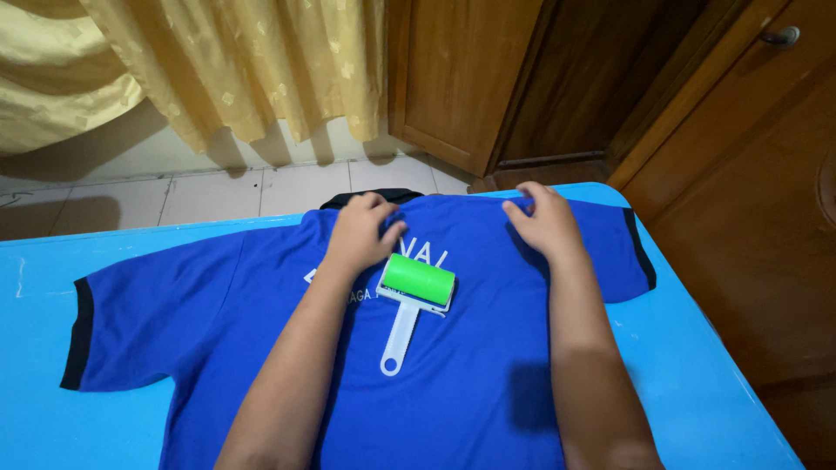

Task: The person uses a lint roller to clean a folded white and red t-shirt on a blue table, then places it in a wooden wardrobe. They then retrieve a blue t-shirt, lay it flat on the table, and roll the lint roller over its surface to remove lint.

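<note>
We have a blue shirt (pixel 453 365) spread back-side up on a light blue table (pixel 35 296), its black-edged sleeves laid out to either side and its dark collar at the far edge, near the tiled floor (pixel 218 191). Both our hands rest on the upper back of the garment, just below the collar. The left hand (pixel 361 231) lies palm down with the fingers loosely curled into the cloth, partly covering the white lettering — it seems to press or gather the fabric rather than grip anything. The right hand (pixel 544 222) sits well apart from it near the right shoulder, fingers bent and pinching lightly at a small fold, likely to draw the cloth taut and flat. Neither hand holds a tool. The lint roller (pixel 414 300), with a green drum and a white handle, lies on the shirt just beside the left wrist, between the two forearms, handle pointing back toward us — set down within reach while both hands tend the fabric. Beyond the table hang yellow curtains (pixel 218 61), and wooden cabinet doors (pixel 461 78) stand at the right.
</note>
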